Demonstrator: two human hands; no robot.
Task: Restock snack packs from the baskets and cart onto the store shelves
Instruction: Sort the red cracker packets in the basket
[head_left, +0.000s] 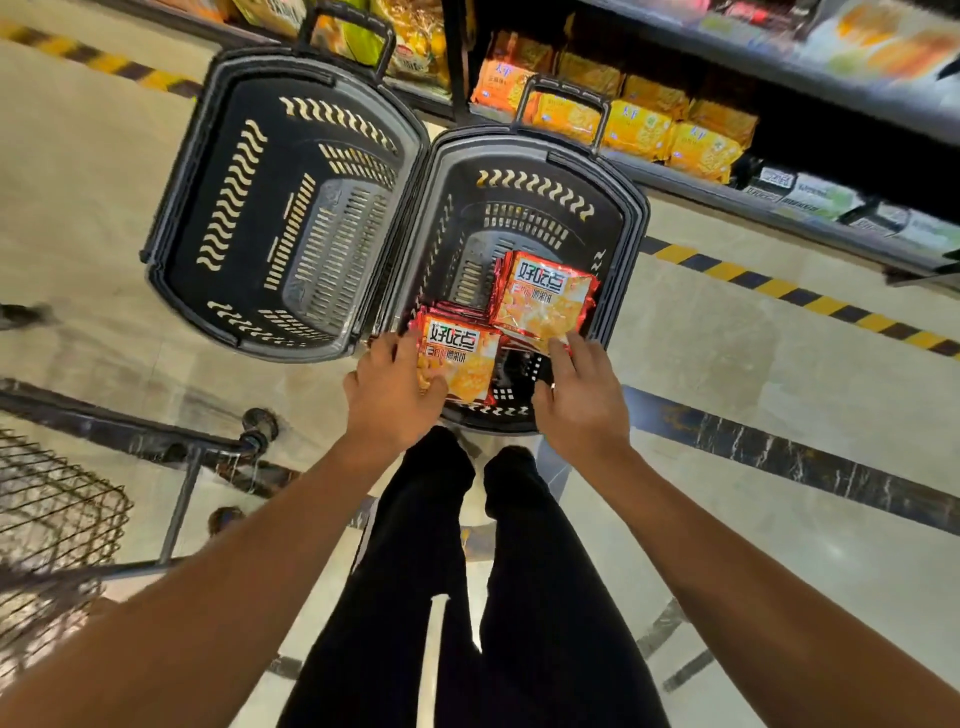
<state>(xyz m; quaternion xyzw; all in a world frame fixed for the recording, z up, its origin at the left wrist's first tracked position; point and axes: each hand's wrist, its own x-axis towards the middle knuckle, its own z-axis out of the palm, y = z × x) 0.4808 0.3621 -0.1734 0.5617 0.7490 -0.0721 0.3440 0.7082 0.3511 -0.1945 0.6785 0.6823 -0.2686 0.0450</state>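
Nearest you, your two legs in black trousers (498, 597) stand on the pale floor (727, 364), feet hidden under the basket rim. At your left, a wire cart (57, 525) is cut off by the frame edge; whatever it holds cannot be made out.

Both your bare forearms reach forward into the right basket (631, 218). Your left hand (392, 395) curls its grip around the near edge of one red-and-orange snack pack (457, 358), fingertips tucked under it and hidden. Your right hand (584, 395) pinches the near corner of a second snack pack (543, 301), which is tilted up against the basket's right side. More red packs seem stacked beneath these two, but their number is unclear.

The left basket (280, 208) stands touching the right one, so two black baskets in all.

Farthest away, the shelves (727, 195) carry rows of yellow-orange packs (639, 127), blurred, with higher shelves cut off.
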